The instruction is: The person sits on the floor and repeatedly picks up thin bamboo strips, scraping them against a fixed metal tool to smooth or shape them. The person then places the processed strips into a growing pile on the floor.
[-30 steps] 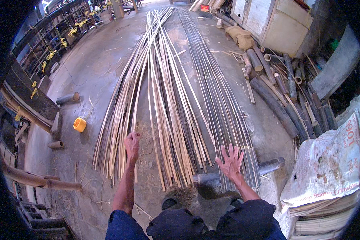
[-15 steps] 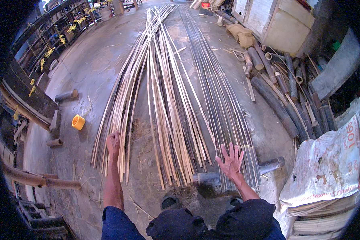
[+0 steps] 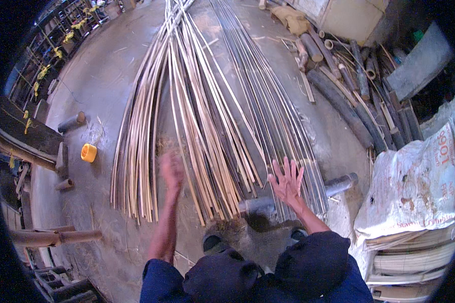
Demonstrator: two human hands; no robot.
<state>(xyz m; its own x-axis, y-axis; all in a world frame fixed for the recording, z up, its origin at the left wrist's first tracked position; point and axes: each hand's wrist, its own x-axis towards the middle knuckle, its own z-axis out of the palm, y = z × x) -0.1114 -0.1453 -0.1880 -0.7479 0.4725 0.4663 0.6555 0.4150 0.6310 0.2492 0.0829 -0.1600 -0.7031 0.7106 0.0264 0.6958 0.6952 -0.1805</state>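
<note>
My right hand [image 3: 287, 183] is open with fingers spread, palm down on or just over the near end of a long panel of thin dark and pale bamboo strips [image 3: 273, 101]. Smeared by motion, my left hand [image 3: 172, 171] is in the gap between two fans of loose bamboo strips; whether its fingers are closed cannot be made out. One fan of strips [image 3: 136, 151] spreads on the left. The other fan [image 3: 212, 151] lies in the middle, and the two cross at their far ends. Under the panel's near end is a dark bamboo pole [image 3: 341, 185].
On the floor at left sit a yellow roll [image 3: 89, 153] and a short pipe-like piece [image 3: 72, 122]. Several bamboo poles [image 3: 338, 108] are heaped at right. A white printed sack [image 3: 414, 182] covers stacked strips [image 3: 414, 262] at near right. My crouching knees [image 3: 220, 278] show below.
My left hand has moved right, away from the left fan of strips, and is blurred. My right hand stays spread at the panel's near end. The whole view has tilted down somewhat.
</note>
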